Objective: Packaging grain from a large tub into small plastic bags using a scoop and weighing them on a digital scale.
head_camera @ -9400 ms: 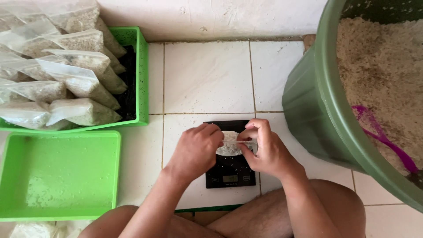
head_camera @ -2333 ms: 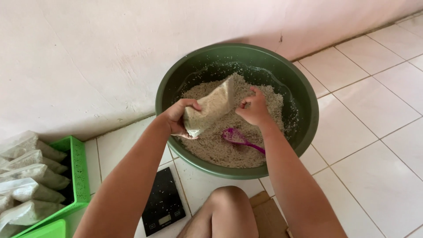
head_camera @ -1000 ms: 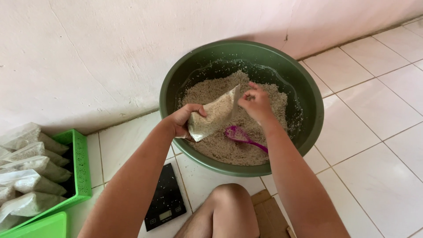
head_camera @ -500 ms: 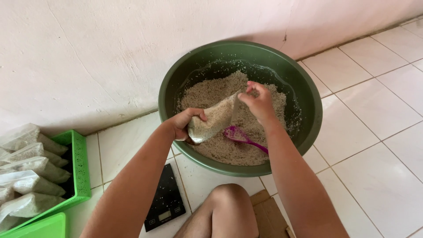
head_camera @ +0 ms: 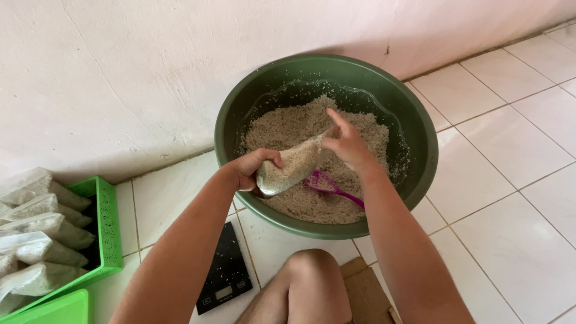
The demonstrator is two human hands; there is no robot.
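My left hand [head_camera: 255, 170] grips the bottom end of a clear plastic bag [head_camera: 289, 170] partly filled with pale grain. It hangs tilted over the big green basin [head_camera: 420, 114], which is full of the same grain [head_camera: 294, 123]. My right hand [head_camera: 346, 144] pinches the bag's upper mouth, fingers raised. A purple plastic scoop [head_camera: 329, 185] lies in the grain just below the bag.
A black kitchen scale [head_camera: 222, 273] lies on the white tiled floor beside my bare knee [head_camera: 309, 282]. A green crate [head_camera: 109, 231] at left holds several filled bags [head_camera: 37, 231]. Another green tray's corner [head_camera: 57, 306] shows at bottom left. The wall stands behind the basin.
Earlier I held the bag on the scale; now it is over the basin. In the last second the bag has sagged lower and my left hand has closed tighter round its bottom.
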